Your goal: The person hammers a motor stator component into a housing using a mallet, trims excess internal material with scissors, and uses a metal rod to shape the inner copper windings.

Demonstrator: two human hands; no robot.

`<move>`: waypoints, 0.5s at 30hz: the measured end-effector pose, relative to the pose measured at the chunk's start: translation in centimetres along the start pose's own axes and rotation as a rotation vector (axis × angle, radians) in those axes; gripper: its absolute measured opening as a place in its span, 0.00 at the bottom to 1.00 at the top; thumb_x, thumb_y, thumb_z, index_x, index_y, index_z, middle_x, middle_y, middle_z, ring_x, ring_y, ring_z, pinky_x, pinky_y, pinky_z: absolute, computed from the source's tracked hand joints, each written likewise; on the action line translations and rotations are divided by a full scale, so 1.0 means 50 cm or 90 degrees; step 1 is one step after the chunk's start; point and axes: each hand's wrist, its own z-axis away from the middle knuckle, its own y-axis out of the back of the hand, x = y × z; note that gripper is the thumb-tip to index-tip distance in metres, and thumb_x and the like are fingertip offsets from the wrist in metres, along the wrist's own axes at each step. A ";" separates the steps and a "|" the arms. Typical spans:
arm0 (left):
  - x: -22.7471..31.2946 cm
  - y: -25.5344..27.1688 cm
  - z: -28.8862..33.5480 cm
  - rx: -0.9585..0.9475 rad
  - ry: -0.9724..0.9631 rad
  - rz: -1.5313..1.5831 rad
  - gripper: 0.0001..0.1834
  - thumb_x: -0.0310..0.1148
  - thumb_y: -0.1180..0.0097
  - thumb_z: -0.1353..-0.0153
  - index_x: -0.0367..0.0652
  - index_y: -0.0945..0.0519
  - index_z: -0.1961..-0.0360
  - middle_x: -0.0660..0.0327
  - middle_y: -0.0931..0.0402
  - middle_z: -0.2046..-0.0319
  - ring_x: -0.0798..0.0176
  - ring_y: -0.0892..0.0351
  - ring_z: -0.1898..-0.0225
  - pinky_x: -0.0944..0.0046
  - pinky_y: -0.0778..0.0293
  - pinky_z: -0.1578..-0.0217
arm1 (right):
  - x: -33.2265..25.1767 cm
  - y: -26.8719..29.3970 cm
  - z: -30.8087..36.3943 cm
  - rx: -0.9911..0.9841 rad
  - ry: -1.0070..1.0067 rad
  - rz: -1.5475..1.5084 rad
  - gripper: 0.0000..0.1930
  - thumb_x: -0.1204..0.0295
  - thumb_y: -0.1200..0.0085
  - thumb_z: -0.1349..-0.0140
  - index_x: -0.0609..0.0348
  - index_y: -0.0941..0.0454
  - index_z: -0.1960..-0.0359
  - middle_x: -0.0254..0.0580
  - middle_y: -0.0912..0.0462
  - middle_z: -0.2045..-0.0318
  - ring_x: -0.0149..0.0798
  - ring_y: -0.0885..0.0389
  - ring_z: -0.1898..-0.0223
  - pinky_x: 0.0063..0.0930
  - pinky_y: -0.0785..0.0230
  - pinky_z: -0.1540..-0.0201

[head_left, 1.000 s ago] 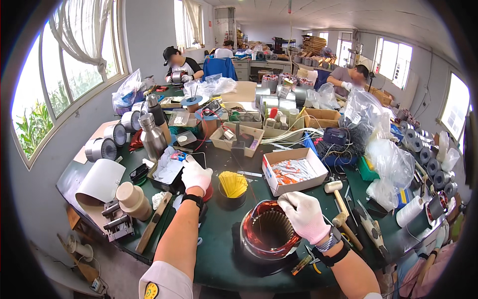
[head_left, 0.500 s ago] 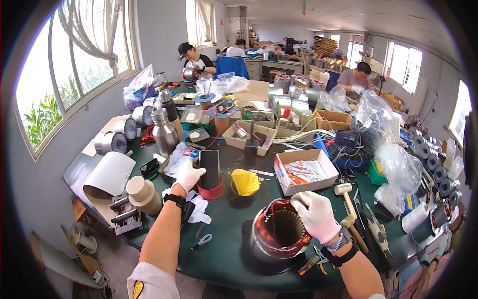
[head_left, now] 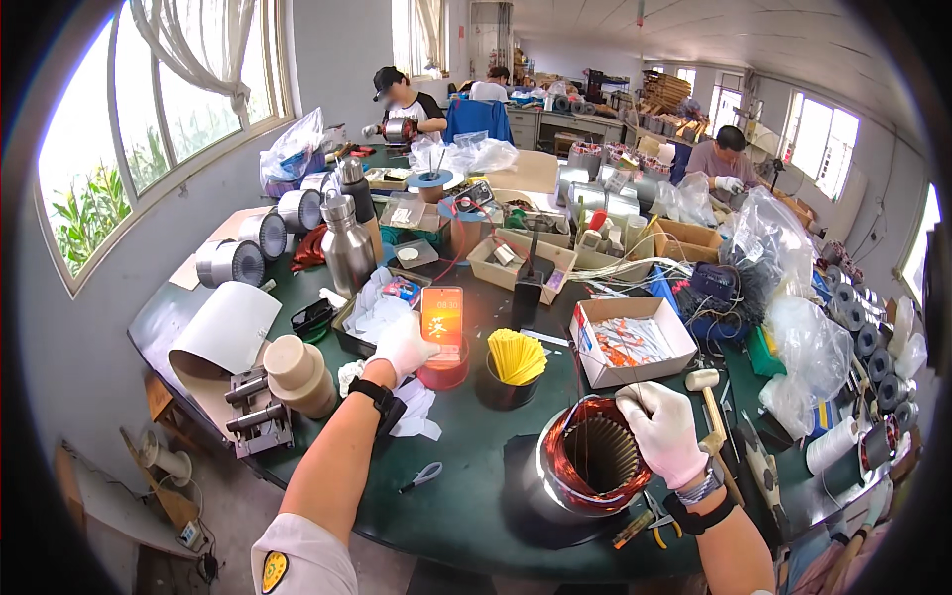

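Note:
My left hand (head_left: 405,349), in a white glove, stretches a finger to the lower edge of a smartphone (head_left: 441,315). The phone stands upright with its orange screen lit, against a red round holder (head_left: 444,373). My right hand (head_left: 662,428), gloved too, is closed at the right rim of a motor stator (head_left: 551,474) with copper windings (head_left: 575,436). What its fingers pinch there is hidden. A dark cup (head_left: 509,389) of yellow strips (head_left: 517,356) stands between the phone and the stator.
A white box (head_left: 635,369) of slim white and orange pieces lies behind the stator. Mallets (head_left: 704,381) and pliers (head_left: 662,534) lie right of it. Steel bottle (head_left: 347,248), beige cylinder (head_left: 299,379) and small snips (head_left: 421,477) are leftward. Co-workers (head_left: 421,114) sit farther back.
The phone's screen has gone from dark to lit orange. My left hand has come closer to it, and its finger now reaches the phone. My right hand stays at the stator's rim.

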 end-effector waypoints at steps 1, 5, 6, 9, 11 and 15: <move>-0.008 -0.007 -0.002 0.004 -0.013 0.001 0.28 0.42 0.27 0.46 0.32 0.18 0.50 0.37 0.14 0.54 0.34 0.14 0.49 0.44 0.19 0.46 | -0.004 0.000 -0.001 -0.002 -0.001 -0.001 0.07 0.73 0.41 0.30 0.65 0.15 0.61 0.56 0.15 0.66 0.59 0.14 0.63 0.42 0.23 0.59; -0.022 -0.024 0.001 0.021 -0.016 -0.023 0.33 0.45 0.23 0.47 0.34 0.21 0.47 0.38 0.14 0.53 0.34 0.14 0.48 0.45 0.20 0.46 | -0.009 0.000 -0.002 -0.004 -0.007 -0.012 0.06 0.74 0.42 0.30 0.65 0.15 0.61 0.56 0.15 0.67 0.59 0.15 0.64 0.41 0.24 0.60; -0.022 -0.024 0.002 0.020 -0.017 -0.023 0.33 0.45 0.23 0.47 0.34 0.21 0.47 0.38 0.14 0.53 0.34 0.14 0.48 0.45 0.20 0.46 | -0.007 0.000 -0.002 -0.001 0.001 -0.013 0.06 0.75 0.42 0.30 0.65 0.15 0.61 0.56 0.16 0.67 0.58 0.15 0.64 0.40 0.24 0.60; -0.014 -0.019 0.000 0.000 -0.022 0.000 0.33 0.44 0.23 0.48 0.34 0.22 0.47 0.38 0.14 0.53 0.34 0.14 0.48 0.45 0.20 0.46 | -0.004 -0.001 0.000 0.012 0.018 -0.013 0.06 0.74 0.42 0.31 0.65 0.16 0.61 0.55 0.16 0.67 0.58 0.15 0.64 0.41 0.24 0.60; -0.013 -0.012 0.003 -0.015 -0.022 -0.032 0.32 0.43 0.24 0.48 0.33 0.22 0.48 0.38 0.14 0.54 0.34 0.14 0.48 0.45 0.20 0.46 | -0.004 -0.001 0.000 0.007 0.014 -0.014 0.06 0.74 0.42 0.30 0.65 0.16 0.61 0.55 0.16 0.67 0.58 0.15 0.64 0.41 0.24 0.60; -0.005 -0.011 0.008 -0.018 -0.021 -0.046 0.31 0.41 0.25 0.48 0.33 0.22 0.48 0.38 0.14 0.54 0.35 0.14 0.49 0.45 0.20 0.45 | -0.002 0.000 -0.001 0.008 0.018 0.000 0.06 0.74 0.42 0.30 0.65 0.16 0.62 0.56 0.16 0.67 0.59 0.15 0.63 0.42 0.24 0.60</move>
